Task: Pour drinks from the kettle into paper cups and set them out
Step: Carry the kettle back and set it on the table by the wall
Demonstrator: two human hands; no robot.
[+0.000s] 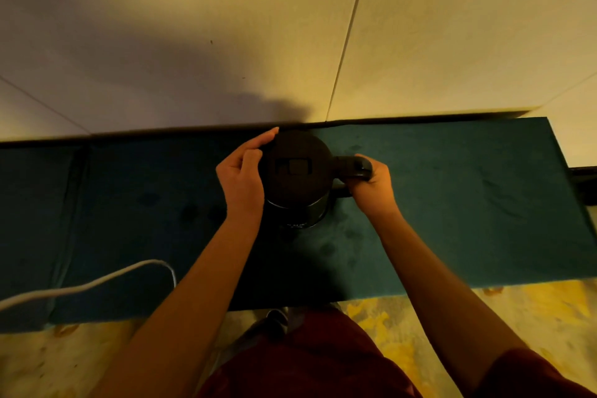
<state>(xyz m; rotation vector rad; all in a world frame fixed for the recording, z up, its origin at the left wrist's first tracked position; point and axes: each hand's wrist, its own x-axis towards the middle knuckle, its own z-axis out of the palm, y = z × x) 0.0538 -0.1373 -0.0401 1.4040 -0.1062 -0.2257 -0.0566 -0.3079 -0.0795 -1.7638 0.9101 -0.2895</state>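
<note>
Head view: black kettle [298, 178] stands upright on the dark teal surface [452, 203], close to its far edge by the wall, lid shut, handle pointing to the person's right. Right hand [371, 186], grip closed around the kettle handle, thumb on top of it. Left hand [240, 174] cups the kettle's left side near the lid rim, fingers curled and touching it, grip narrow, not wrapped fully around. Both forearms bare, reaching in from the bottom.

Surface is a long low velvety teal top, with a seam on the left part and a few darker blotches near the kettle. White cable [87, 284] runs across its near left corner in a loop. Pale wall [226, 26] behind with thin panel lines, and a large shadow on it above the kettle. Floor is a yellow patterned carpet [533, 310] below the surface's front edge. Dark red clothing [310, 362] at bottom centre, a dark shoe [274, 320] just above it. Dim warm lighting.
</note>
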